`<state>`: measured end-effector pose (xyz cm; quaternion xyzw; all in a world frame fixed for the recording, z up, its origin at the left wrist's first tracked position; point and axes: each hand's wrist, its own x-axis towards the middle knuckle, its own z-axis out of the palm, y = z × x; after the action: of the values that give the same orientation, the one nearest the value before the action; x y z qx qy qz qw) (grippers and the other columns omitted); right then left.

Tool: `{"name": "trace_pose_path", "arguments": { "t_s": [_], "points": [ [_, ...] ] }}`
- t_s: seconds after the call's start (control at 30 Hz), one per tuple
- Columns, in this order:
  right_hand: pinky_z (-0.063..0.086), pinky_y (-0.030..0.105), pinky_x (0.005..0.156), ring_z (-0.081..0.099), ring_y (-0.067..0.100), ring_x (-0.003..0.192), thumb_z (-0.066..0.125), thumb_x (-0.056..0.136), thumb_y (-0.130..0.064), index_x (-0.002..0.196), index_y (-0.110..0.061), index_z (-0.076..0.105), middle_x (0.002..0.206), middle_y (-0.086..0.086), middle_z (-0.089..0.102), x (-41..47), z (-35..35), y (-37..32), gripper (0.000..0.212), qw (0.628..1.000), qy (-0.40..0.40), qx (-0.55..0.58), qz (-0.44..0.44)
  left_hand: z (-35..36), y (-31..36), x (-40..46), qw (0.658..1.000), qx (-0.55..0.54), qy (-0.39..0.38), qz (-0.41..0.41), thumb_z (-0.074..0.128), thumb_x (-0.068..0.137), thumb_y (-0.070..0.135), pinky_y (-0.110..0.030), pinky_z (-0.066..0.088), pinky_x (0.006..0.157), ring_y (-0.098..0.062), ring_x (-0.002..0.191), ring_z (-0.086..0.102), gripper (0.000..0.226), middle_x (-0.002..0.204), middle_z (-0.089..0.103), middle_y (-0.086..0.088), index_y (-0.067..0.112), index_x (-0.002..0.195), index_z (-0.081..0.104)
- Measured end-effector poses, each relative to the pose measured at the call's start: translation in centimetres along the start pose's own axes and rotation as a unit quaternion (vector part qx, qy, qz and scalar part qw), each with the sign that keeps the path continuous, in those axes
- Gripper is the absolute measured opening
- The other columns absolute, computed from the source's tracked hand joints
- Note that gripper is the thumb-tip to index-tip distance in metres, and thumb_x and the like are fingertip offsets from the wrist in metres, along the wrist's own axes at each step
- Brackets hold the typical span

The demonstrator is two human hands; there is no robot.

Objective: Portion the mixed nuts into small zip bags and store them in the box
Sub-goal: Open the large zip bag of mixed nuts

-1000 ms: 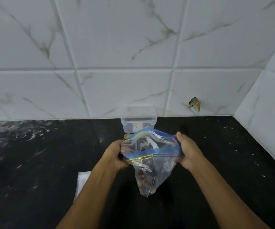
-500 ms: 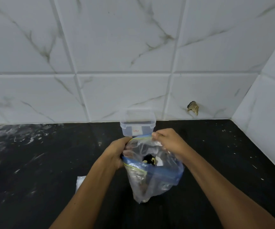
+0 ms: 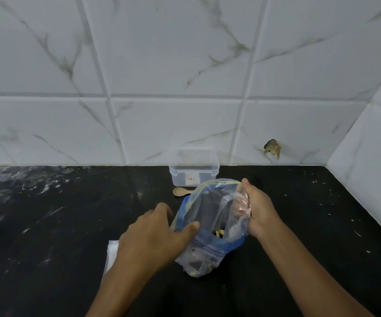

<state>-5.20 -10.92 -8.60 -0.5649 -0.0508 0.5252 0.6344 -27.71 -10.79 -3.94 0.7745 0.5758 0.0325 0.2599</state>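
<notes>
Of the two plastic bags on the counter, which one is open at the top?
The big zip bag with the blue band, held up by the right hand, is open. The other bags lie flat under the left arm, their state unclear.

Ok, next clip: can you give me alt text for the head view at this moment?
A person's right hand grips the open mouth of a clear zip bag of nuts standing on a black counter, while the left hand touches the bag's other side, fingers spread. Behind it lie a wooden spoon and a clear plastic box against the white tiled wall.
</notes>
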Motion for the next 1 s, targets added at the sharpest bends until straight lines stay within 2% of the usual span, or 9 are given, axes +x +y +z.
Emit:
{"name": "trace_pose_path", "arguments": {
  "t_s": [0.17, 0.3, 0.37, 0.5, 0.63, 0.7, 0.77, 0.9, 1.0],
  "points": [
    [0.043, 0.042, 0.080, 0.052, 0.023, 0.064, 0.056, 0.095, -0.035, 0.070, -0.017, 0.057, 0.068, 0.008, 0.054, -0.3, 0.0, 1.1, 0.032, 1.000, 0.004, 0.014, -0.021, 1.8, -1.4, 1.8, 0.998, -0.066, 0.005, -0.015, 0.053, 0.095, 0.049, -0.032, 0.055, 0.066, -0.013, 0.074, 0.065, 0.025, 0.080, 0.064, 0.004, 0.024, 0.089, 0.055],
    [0.049, 0.034, 0.068, 0.055, 0.018, 0.055, 0.054, 0.097, -0.034, 0.065, -0.017, 0.053, 0.061, 0.005, 0.055, -0.3, -0.5, 1.4, 0.036, 0.998, -0.002, 0.051, -0.025, 2.7, -2.0, 3.1, 0.939, -0.338, -0.002, -0.065, 0.050, 0.100, 0.014, -0.037, 0.061, 0.068, -0.023, 0.078, 0.072, 0.019, 0.093, 0.071, -0.014, 0.008, 0.089, 0.063],
    [0.047, 0.023, 0.048, 0.052, 0.013, 0.040, 0.052, 0.097, -0.033, 0.063, -0.017, 0.050, 0.048, 0.001, 0.051, -0.6, -0.8, 1.5, 0.037, 0.996, -0.008, 0.090, 0.008, 2.9, -1.9, 4.1, 0.815, -0.564, -0.009, -0.130, 0.045, 0.100, 0.007, -0.039, 0.060, 0.065, -0.027, 0.077, 0.071, 0.022, 0.092, 0.071, -0.020, 0.001, 0.089, 0.063],
    [0.042, 0.018, 0.034, 0.040, 0.011, 0.024, 0.061, 0.090, -0.025, 0.061, -0.014, 0.042, 0.031, -0.001, 0.038, -1.3, -1.4, 1.5, 0.037, 0.981, -0.049, 0.173, 0.073, 3.3, -1.9, 6.7, 0.468, -0.858, -0.072, -0.198, 0.040, 0.095, 0.003, -0.036, 0.061, 0.070, -0.025, 0.067, 0.072, 0.022, 0.080, 0.070, -0.019, -0.004, 0.098, 0.060],
    [0.056, 0.026, 0.051, 0.054, 0.019, 0.041, 0.053, 0.090, -0.026, 0.078, -0.003, 0.063, 0.049, 0.010, 0.052, -1.0, -1.9, 2.0, 0.028, 0.979, -0.060, 0.174, 0.084, 4.3, -2.0, 9.3, 0.348, -0.912, -0.112, -0.188, 0.036, 0.071, -0.002, -0.011, 0.042, 0.048, -0.010, 0.039, 0.045, 0.019, 0.051, 0.047, 0.000, 0.008, 0.071, 0.052],
    [0.059, 0.033, 0.064, 0.058, 0.023, 0.050, 0.047, 0.097, -0.026, 0.105, -0.003, 0.064, 0.058, 0.012, 0.057, -0.8, -2.2, 2.0, 0.030, 0.982, -0.063, 0.154, 0.085, 4.5, -2.5, 10.4, 0.371, -0.896, -0.148, -0.194, 0.038, 0.069, -0.003, -0.004, 0.029, 0.055, -0.009, 0.040, 0.037, 0.015, 0.055, 0.038, 0.003, 0.011, 0.065, 0.043],
    [0.057, 0.039, 0.065, 0.065, 0.023, 0.056, 0.044, 0.100, -0.023, 0.095, -0.007, 0.064, 0.062, 0.011, 0.065, -0.5, -2.5, 1.9, 0.026, 0.991, -0.052, 0.095, 0.074, 4.2, -2.3, 10.6, 0.474, -0.842, -0.154, -0.206, 0.036, 0.077, 0.000, -0.011, 0.038, 0.044, -0.010, 0.038, 0.043, 0.018, 0.053, 0.044, -0.001, 0.004, 0.068, 0.051],
    [0.056, 0.045, 0.081, 0.067, 0.028, 0.094, 0.045, 0.101, -0.033, 0.111, -0.013, 0.058, 0.103, 0.014, 0.067, -0.1, -2.0, 1.9, 0.026, 0.989, 0.021, -0.149, 0.004, 4.4, -1.8, 9.9, 0.685, -0.700, -0.027, -0.200, 0.040, 0.097, 0.011, -0.040, 0.054, 0.060, -0.029, 0.079, 0.063, 0.021, 0.092, 0.064, -0.020, 0.000, 0.103, 0.057],
    [0.051, 0.035, 0.079, 0.061, 0.019, 0.098, 0.049, 0.097, -0.038, 0.121, -0.019, 0.053, 0.116, 0.003, 0.058, 0.6, -1.6, 1.9, 0.031, 0.879, 0.086, -0.407, -0.234, 5.2, -2.2, 9.1, 0.855, -0.496, 0.107, -0.106, 0.053, 0.100, 0.035, -0.043, 0.057, 0.080, -0.026, 0.098, 0.062, 0.019, 0.113, 0.057, -0.010, 0.018, 0.107, 0.052]
  ]
}}
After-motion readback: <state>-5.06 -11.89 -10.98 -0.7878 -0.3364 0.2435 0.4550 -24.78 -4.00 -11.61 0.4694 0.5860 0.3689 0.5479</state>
